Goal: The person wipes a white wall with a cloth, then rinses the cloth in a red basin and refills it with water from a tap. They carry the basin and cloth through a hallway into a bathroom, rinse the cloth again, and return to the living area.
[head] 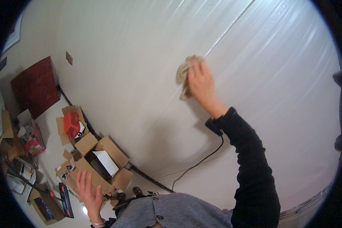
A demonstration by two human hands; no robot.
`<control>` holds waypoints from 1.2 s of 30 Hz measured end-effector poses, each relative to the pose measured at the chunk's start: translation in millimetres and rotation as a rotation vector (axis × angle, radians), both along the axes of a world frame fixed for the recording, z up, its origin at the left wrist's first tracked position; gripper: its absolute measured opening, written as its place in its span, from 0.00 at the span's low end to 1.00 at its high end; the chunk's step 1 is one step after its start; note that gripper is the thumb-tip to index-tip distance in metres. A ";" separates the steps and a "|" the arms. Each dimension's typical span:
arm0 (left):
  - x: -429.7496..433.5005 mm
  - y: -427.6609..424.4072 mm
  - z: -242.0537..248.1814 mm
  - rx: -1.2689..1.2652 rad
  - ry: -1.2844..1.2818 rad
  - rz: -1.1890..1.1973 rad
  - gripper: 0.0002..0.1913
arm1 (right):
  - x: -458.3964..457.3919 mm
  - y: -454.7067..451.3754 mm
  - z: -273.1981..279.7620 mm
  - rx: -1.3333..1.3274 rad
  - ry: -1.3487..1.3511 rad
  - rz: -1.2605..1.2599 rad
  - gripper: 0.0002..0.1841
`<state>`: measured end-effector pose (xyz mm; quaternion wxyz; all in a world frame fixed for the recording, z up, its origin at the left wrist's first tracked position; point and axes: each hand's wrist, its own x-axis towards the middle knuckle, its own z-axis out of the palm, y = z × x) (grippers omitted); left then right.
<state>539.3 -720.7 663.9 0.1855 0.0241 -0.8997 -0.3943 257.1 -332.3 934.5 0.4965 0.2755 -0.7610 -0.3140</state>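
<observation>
My right hand [201, 81] presses a crumpled beige cloth [183, 74] against a pale wall [142, 85]. The hand and cloth look slightly blurred. Wet, shiny streaks and a narrow straight seam run across the wall above and to the right of the cloth. A small black device [213, 126] sits at my right wrist, and a black cable [199, 164] hangs from it. My left hand [90, 192] is in the air at the lower left, fingers apart and holding nothing. Below it stands an open cardboard box [88, 171] with a white carton [106, 163] inside.
Another open box holds a red plastic basket [71, 124]. A dark red panel [35, 87] leans at the left near a wall socket [69, 58]. A black skirting strip [151, 179] follows the wall's foot. More boxes [47, 206] and a black-and-orange tool [65, 201] lie at lower left.
</observation>
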 end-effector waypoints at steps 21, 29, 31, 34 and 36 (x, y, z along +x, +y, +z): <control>-35.0 13.6 -15.9 0.013 -0.003 -0.011 0.27 | -60.4 14.9 152.6 -0.003 0.466 -0.033 0.12; -44.9 28.7 -11.4 0.031 0.023 -0.065 0.27 | -88.0 -44.2 -100.6 -0.456 -0.723 0.072 0.19; -40.4 23.2 -12.5 0.038 0.032 -0.024 0.27 | -89.1 -30.0 -156.6 0.389 -0.521 -0.033 0.21; -30.3 11.9 -16.0 0.012 0.019 0.040 0.27 | -107.9 -17.0 -155.0 0.215 -0.547 0.225 0.20; -27.5 6.6 -19.2 -0.009 -0.032 0.072 0.27 | -122.9 -26.7 -100.7 0.050 -0.439 0.212 0.21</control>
